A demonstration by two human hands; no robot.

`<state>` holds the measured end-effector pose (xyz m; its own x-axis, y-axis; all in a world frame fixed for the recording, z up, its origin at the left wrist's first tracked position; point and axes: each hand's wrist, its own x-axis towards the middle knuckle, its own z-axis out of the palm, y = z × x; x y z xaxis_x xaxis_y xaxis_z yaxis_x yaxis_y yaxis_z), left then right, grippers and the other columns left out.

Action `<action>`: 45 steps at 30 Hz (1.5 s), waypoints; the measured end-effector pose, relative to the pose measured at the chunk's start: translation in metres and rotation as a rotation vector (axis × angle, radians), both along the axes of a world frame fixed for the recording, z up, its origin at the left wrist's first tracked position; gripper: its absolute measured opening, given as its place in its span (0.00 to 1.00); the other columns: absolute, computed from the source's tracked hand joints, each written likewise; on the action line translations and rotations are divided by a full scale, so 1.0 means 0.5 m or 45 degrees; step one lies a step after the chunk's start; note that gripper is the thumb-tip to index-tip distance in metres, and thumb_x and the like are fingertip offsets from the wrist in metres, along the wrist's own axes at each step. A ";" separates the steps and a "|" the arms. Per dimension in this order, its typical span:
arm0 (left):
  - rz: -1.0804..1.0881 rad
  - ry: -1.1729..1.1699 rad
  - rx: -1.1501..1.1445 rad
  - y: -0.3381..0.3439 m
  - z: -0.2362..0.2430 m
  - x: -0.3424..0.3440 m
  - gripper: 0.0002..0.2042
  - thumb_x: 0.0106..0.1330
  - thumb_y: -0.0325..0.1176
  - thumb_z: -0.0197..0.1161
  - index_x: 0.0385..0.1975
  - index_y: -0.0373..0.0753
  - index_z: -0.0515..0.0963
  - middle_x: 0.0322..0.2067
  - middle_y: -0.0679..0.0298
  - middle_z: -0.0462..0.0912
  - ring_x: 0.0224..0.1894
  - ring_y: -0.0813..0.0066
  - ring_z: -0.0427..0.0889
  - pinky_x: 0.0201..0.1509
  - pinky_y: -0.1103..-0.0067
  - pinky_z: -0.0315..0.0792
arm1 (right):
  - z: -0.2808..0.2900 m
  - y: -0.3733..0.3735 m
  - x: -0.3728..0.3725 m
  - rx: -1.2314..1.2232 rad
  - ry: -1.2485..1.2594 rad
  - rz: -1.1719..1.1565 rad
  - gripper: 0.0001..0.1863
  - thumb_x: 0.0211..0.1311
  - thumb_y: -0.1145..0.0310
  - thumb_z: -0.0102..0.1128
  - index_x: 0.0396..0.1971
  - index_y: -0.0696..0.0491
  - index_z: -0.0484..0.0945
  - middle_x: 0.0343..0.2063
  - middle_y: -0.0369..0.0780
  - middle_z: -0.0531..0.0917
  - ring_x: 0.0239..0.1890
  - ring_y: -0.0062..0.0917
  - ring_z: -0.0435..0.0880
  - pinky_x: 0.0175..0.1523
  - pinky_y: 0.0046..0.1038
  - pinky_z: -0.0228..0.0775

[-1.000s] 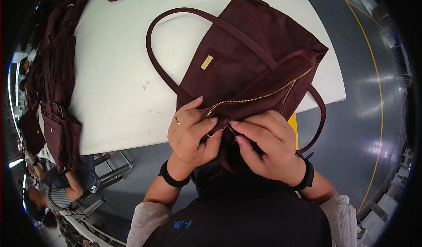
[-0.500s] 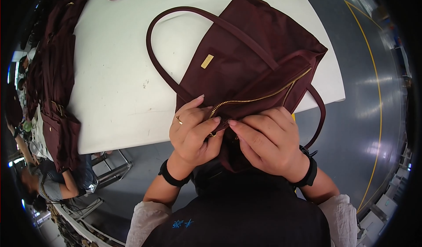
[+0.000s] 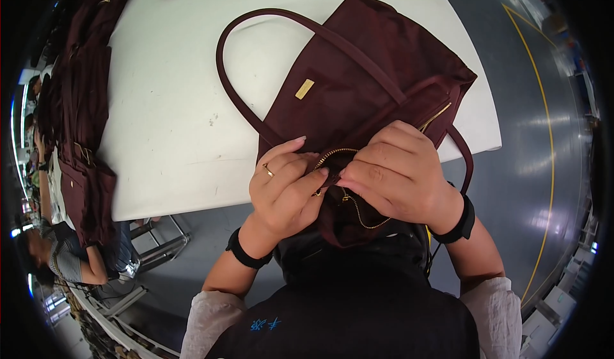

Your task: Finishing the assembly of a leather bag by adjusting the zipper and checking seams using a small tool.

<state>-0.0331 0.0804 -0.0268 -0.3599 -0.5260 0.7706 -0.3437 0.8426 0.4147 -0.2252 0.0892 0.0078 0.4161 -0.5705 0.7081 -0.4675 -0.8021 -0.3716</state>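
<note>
Pinches maroon bag (image 3: 345,106) by its zippered mouth with left hand (image 3: 281,186) and right hand (image 3: 403,173), nearly fingertip to fingertip; cannot tell exact part under right fingertips. Has bag lying on white table (image 3: 173,103), with mouth end past near edge and brass zipper (image 3: 336,151) just beside left fingers.

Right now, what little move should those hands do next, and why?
Perhaps the left hand should hold steady while the right hand gently straightens the edge of the burgundy handbag, because both pinch its cloth close together beside the curved, open gold zipper.
</note>
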 end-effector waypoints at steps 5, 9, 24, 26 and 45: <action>-0.018 0.066 0.019 -0.003 -0.010 -0.002 0.13 0.40 0.20 0.68 0.28 0.35 0.77 0.23 0.60 0.75 0.29 0.65 0.80 0.47 0.65 0.78 | 0.000 -0.008 -0.006 0.224 -0.028 0.063 0.09 0.43 0.72 0.69 0.25 0.55 0.77 0.23 0.35 0.76 0.25 0.27 0.74 0.29 0.27 0.64; -0.033 0.092 0.030 -0.004 -0.014 -0.002 0.13 0.41 0.21 0.69 0.28 0.35 0.77 0.23 0.60 0.76 0.29 0.65 0.81 0.48 0.64 0.78 | -0.003 -0.004 -0.004 0.191 -0.062 0.038 0.11 0.40 0.71 0.73 0.23 0.53 0.78 0.22 0.35 0.78 0.22 0.26 0.74 0.27 0.26 0.63; 0.005 0.118 0.080 0.010 -0.002 0.006 0.14 0.42 0.22 0.69 0.32 0.37 0.77 0.25 0.60 0.78 0.29 0.66 0.79 0.48 0.65 0.75 | 0.042 0.082 -0.098 0.288 -0.268 -0.507 0.09 0.45 0.83 0.65 0.27 0.57 0.77 0.28 0.41 0.81 0.27 0.25 0.79 0.33 0.21 0.70; 0.012 0.130 0.087 0.011 0.000 0.005 0.14 0.42 0.22 0.68 0.31 0.38 0.77 0.25 0.61 0.78 0.29 0.66 0.79 0.48 0.65 0.74 | 0.044 0.095 -0.095 0.411 -0.306 -0.497 0.08 0.46 0.83 0.64 0.28 0.58 0.77 0.28 0.41 0.81 0.27 0.24 0.79 0.33 0.20 0.70; -0.338 -0.545 -0.093 0.034 0.079 0.021 0.12 0.52 0.29 0.57 0.37 0.36 0.76 0.51 0.54 0.75 0.55 0.60 0.74 0.64 0.64 0.63 | -0.006 0.180 -0.168 1.701 0.647 0.162 0.16 0.58 0.53 0.61 0.33 0.53 0.83 0.24 0.40 0.84 0.27 0.29 0.83 0.34 0.24 0.72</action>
<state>-0.0226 0.0973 0.0127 -0.7654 -0.3240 0.5560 -0.2400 0.9454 0.2204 -0.3094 0.1793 0.0048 0.5545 -0.6180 -0.5573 -0.7288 -0.0374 -0.6837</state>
